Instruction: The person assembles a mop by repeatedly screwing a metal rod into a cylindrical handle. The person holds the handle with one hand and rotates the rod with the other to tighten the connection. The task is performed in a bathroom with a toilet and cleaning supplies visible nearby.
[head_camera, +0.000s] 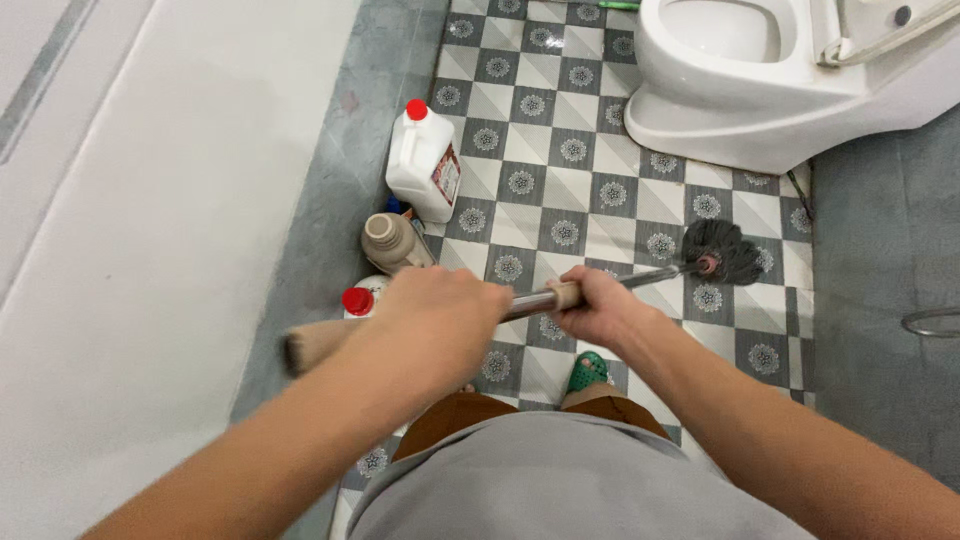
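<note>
Both of my hands grip a mop with a metal shaft (655, 274) and tan grips. My left hand (435, 315) is closed around the upper part of the handle, whose tan end sticks out to the left. My right hand (600, 305) holds the shaft lower down, at a tan sleeve. The dark grey string mop head (728, 250) rests on the patterned floor tiles (560, 180), just in front of the white toilet (740, 70).
A white jug with a red cap (425, 160), a beige bottle (392, 240) and a red-capped container (358, 300) stand along the left wall (150, 250). My foot in a green sandal (588, 370) is on the tiles. A metal fixture (935, 322) shows at right.
</note>
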